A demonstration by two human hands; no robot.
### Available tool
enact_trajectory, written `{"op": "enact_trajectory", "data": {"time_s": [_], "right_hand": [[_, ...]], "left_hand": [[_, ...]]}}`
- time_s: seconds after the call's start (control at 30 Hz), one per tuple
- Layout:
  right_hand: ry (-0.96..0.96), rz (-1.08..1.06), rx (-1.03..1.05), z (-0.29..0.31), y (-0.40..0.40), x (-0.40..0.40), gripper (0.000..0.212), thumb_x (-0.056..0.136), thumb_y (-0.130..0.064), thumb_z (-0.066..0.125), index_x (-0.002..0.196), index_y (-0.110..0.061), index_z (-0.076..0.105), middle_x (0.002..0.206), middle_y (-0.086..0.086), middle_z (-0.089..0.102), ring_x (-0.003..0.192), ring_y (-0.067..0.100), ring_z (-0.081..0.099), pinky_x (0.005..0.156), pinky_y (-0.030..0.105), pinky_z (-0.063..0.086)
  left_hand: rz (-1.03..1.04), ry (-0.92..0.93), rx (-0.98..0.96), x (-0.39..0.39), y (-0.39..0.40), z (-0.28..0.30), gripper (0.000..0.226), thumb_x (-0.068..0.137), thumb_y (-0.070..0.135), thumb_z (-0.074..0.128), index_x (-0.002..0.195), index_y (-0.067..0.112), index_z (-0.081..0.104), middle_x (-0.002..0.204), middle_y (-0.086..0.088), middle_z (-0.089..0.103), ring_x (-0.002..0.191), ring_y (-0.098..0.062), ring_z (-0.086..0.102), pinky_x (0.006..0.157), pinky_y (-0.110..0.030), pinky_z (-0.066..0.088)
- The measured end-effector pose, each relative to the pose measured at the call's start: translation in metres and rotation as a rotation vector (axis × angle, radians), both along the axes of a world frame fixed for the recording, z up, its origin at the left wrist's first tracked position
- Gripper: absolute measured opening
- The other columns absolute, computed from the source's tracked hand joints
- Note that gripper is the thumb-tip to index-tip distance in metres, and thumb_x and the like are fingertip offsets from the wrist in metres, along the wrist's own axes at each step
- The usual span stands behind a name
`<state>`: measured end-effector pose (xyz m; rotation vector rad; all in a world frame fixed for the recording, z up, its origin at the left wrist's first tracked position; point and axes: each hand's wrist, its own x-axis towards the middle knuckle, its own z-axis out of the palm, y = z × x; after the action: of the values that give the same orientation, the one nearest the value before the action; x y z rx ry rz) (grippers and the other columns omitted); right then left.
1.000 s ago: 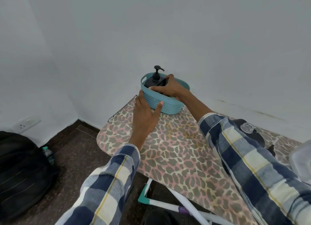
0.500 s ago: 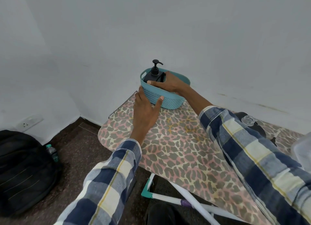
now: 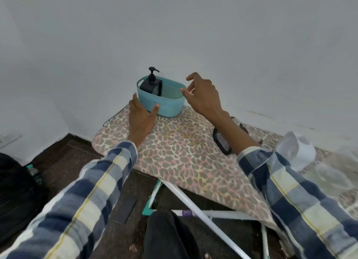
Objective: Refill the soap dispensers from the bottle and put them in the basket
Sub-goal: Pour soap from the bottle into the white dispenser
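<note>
A teal basket stands at the far end of the leopard-print ironing board. A black pump soap dispenser stands upright in the basket's left end. My left hand rests against the basket's near left wall, thumb and fingers spread on it. Just right of the basket's rim, my right hand hovers with its fingers loosely curled and nothing in them. A second dark dispenser lies on the board, partly hidden by my right forearm. A translucent white bottle sits at the right, blurred.
White walls close in behind and to the left of the board. The board's white legs cross below its near edge. A black bag and a small water bottle sit on the dark floor at left. A dark flat object lies on the floor.
My right hand has let go of the dispenser inside the basket and pulled back to the right of the rim. My left hand stays on the basket.
</note>
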<state>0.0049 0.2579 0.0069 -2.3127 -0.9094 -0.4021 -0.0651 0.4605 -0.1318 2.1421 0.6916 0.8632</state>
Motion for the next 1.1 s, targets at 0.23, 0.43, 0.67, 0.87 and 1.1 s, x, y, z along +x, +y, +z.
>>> {"op": "enact_trajectory", "data": {"time_s": [0.23, 0.43, 0.67, 0.87, 1.1], "right_hand": [[-0.086, -0.066, 0.050, -0.007, -0.100, -0.034, 0.023, 0.102, -0.035, 0.062, 0.122, -0.024, 0.062, 0.097, -0.014, 0.069, 0.097, 0.013, 0.065, 0.082, 0.041, 0.056], [-0.038, -0.095, 0.119, -0.012, -0.164, -0.050, 0.019, 0.099, -0.031, 0.062, 0.118, -0.026, 0.064, 0.097, -0.016, 0.069, 0.098, 0.008, 0.064, 0.084, 0.040, 0.057], [-0.136, -0.182, 0.249, -0.023, -0.246, -0.063, 0.015, 0.099, -0.026, 0.062, 0.113, -0.030, 0.065, 0.098, -0.018, 0.068, 0.100, 0.005, 0.059, 0.082, 0.041, 0.058], [-0.389, -0.330, 0.385, -0.022, -0.317, -0.075, 0.022, 0.096, -0.009, 0.060, 0.116, -0.017, 0.062, 0.115, -0.007, 0.062, 0.107, 0.017, 0.056, 0.072, 0.038, 0.056], [-0.408, -0.538, 0.534, -0.031, -0.376, -0.072, 0.049, 0.088, -0.022, 0.075, 0.129, -0.008, 0.054, 0.128, 0.009, 0.048, 0.115, 0.029, 0.047, 0.104, 0.023, 0.031]], "left_hand": [[0.089, -0.085, 0.083, -0.018, -0.086, 0.010, 0.068, 0.101, 0.036, 0.065, 0.156, 0.007, 0.037, 0.150, -0.020, 0.043, 0.139, -0.042, 0.043, 0.108, -0.062, 0.043], [-0.239, -0.304, 0.249, -0.029, -0.197, 0.027, 0.049, 0.103, 0.025, 0.058, 0.148, 0.012, 0.044, 0.134, -0.008, 0.047, 0.123, -0.027, 0.050, 0.104, -0.048, 0.045], [-0.447, -0.359, 0.349, -0.025, -0.301, 0.057, 0.044, 0.101, 0.021, 0.062, 0.144, 0.014, 0.050, 0.132, -0.002, 0.053, 0.118, -0.021, 0.053, 0.102, -0.037, 0.045], [-0.646, -0.324, 0.356, -0.005, -0.370, 0.057, 0.043, 0.103, 0.020, 0.062, 0.143, 0.009, 0.049, 0.138, -0.005, 0.051, 0.126, -0.022, 0.051, 0.103, -0.037, 0.049], [-0.687, -0.040, 0.184, 0.022, -0.415, 0.040, 0.067, 0.099, 0.030, 0.074, 0.154, 0.015, 0.039, 0.152, -0.006, 0.045, 0.138, -0.025, 0.050, 0.109, -0.043, 0.051]]}}
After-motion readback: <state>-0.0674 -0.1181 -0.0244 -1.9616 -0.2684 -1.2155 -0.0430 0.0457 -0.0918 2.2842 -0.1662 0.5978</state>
